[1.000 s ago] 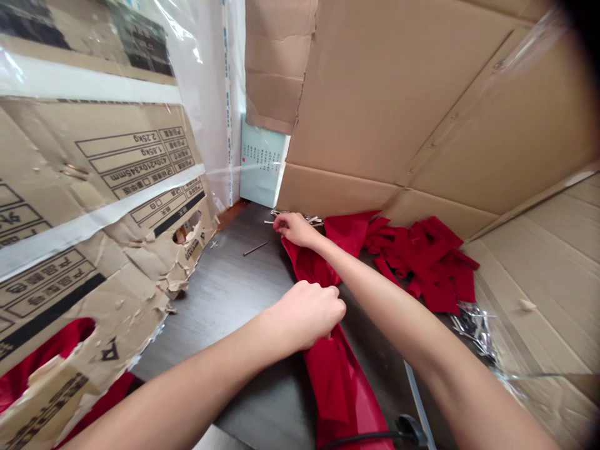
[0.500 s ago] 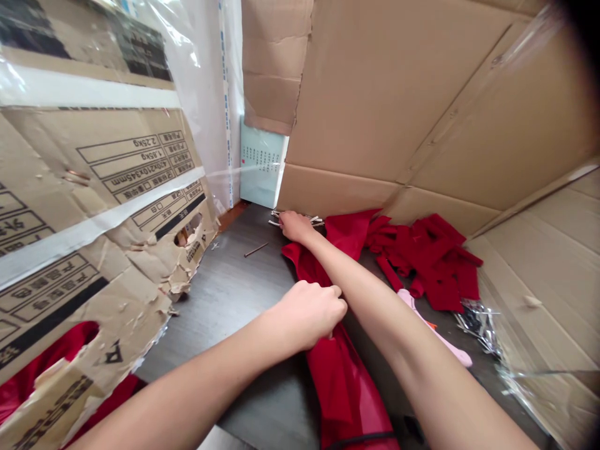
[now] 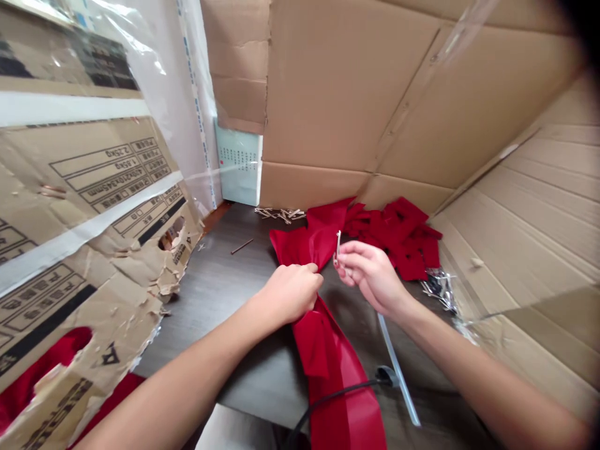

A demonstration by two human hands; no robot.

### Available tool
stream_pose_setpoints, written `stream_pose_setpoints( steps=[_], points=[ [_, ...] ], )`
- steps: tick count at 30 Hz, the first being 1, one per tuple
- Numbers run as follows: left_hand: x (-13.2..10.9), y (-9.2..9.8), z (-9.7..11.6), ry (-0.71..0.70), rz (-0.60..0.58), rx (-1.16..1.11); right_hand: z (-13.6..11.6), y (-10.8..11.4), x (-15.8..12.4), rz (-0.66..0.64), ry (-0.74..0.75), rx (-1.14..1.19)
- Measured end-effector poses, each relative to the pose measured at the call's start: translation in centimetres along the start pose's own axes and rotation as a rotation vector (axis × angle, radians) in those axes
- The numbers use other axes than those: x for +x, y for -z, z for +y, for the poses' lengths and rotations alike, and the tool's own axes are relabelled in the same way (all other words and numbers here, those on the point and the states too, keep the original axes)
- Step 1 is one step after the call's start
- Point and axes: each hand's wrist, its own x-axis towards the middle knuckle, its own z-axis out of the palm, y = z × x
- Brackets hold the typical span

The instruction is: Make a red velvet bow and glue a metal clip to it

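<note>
My left hand (image 3: 295,290) is closed around the gathered middle of a wide red fabric ribbon (image 3: 344,387). Above the fist the ribbon fans out into a bow-like shape, and its long tail hangs toward the table's near edge. Just right of the bow, my right hand (image 3: 370,269) pinches a slim metal clip (image 3: 338,247) upright between thumb and fingers. Several similar metal clips (image 3: 284,215) lie in a loose heap at the back of the table.
Cut red fabric pieces (image 3: 412,234) are heaped at the back right, beside shiny silvery bits (image 3: 440,289). A black cord (image 3: 340,394) crosses the ribbon near a translucent stick (image 3: 398,372). A thin brown rod (image 3: 242,246) lies left. Cardboard walls (image 3: 351,94) enclose the dark table (image 3: 210,300).
My right hand has come back from the clip heap toward me and to the right, now with a clip in it. My left hand still grips the ribbon. The view has shifted to the right.
</note>
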Motion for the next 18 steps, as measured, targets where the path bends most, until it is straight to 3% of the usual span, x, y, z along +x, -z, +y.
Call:
stream_pose_setpoints(
  steps=[4, 10, 18],
  points=[
    [0.2, 0.1, 0.0, 0.027, -0.026, -0.007, 1.5, 2.3, -4.1, 0.051, -0.149, 0.172],
    [0.5, 0.1, 0.4, 0.059, 0.039, -0.054, 2.2, 2.7, -4.5, -0.031, -0.19, 0.244],
    [0.5, 0.5, 1.7, -0.057, 0.194, -0.353, 2.1, 1.9, -5.7, -0.025, -0.202, 0.291]
  ],
)
